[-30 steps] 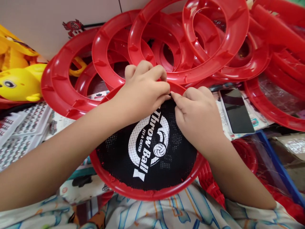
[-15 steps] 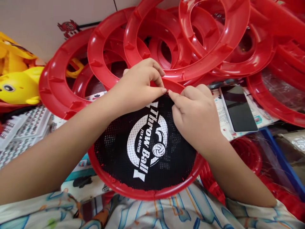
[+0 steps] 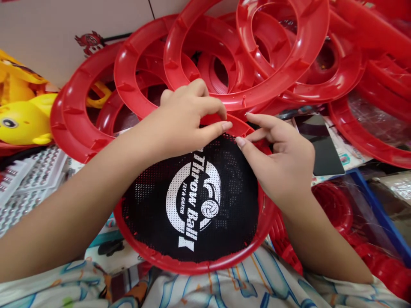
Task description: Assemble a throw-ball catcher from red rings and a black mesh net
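Mesh (image 3: pixel 233 231) meeting red frame (image 3: pixel 205 268) at the far edge

The black mesh, with its white "Throw Ball" print (image 3: pixel 195 196), is lying inside the red frame, and the frame's near side is overlapping the patterned clothing (image 3: pixel 224 284). Small red points (image 3: pixel 135 233) are showing along the near left border, so pegs are probably holding the mesh there. At the far side the border is seemingly waiting to be fastened, and that is looking like the step in hand.

The left hand (image 3: pixel 192 117) is leaning over the far edge, thumb and forefinger bending toward each other; whether that grip is pinching any mesh, the view is not showing. The right hand (image 3: pixel 278 156) is having its grip spread: the thumb is lying at the mesh border, while the forefinger is standing apart above the rim.

Doing this well is likely calling for steady tension. The left thumb is best anchoring the border, while the right thumb and forefinger are drawing only a short stretch outward, lining a hole up with its peg before pressing. Pulling too hard is risking a torn hole or a skewed print; pulling too little is leaving the border slack.

Loose red rings (image 3: pixel 240 100) are crowding the space just beyond, and a phone (image 3: pixel 319 145) is lying near the right hand, so elbows are needing care.
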`<state>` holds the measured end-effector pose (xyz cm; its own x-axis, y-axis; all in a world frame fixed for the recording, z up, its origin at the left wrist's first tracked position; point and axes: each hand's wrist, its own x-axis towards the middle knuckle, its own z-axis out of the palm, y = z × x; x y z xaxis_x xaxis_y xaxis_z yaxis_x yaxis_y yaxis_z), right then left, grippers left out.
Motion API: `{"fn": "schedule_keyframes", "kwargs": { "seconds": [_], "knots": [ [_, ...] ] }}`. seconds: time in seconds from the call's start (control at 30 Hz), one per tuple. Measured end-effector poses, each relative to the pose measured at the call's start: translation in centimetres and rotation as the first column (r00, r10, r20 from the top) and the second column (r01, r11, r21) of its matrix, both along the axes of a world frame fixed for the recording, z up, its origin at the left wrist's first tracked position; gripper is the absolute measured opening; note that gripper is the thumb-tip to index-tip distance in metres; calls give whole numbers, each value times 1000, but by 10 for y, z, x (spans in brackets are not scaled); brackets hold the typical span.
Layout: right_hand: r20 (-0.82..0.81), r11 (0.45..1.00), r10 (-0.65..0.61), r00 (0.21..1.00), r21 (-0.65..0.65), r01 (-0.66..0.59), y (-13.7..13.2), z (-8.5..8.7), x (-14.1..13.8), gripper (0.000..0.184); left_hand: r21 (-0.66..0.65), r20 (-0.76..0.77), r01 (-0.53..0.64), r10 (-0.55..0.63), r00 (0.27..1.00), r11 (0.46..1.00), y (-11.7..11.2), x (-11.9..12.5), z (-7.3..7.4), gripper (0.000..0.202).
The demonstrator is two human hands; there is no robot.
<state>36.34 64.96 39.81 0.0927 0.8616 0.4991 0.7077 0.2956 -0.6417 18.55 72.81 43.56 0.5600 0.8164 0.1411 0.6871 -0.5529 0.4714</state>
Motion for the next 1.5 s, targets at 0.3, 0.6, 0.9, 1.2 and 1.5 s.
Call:
{"fn": "schedule_keyframes", "kwargs": {
  "seconds": [0.3, 0.6, 0.9, 1.2, 1.5],
  "knots": [
    [-308, 996, 84, 948, -6, -90, 7, -9, 5, 34, -81, 105, 108, -100, 989, 991, 2, 7, -2, 13],
    [-398, 990, 108, 911, -42, -136, 12, -7, 9, 36, -12, 126, -97, 97, 987, 995, -10, 15, -5, 6],
    [-212, 998, 36, 977, -50, -47, 9, -6, 9, 36, -9, 129, -203, 202, 971, 979, -17, 21, -8, 12],
    [131, 999, 44, 990, 0, -44, -11, 11, 13, 15, -38, 101, -168, 171, 980, 985, -19, 8, 2, 17],
    [456, 991, 76, 887, 65, -119, -51, 6, 1, 20, 67, 91, -430, 423, 901, 901, -33, -39, 20, 20]
  ]
}}
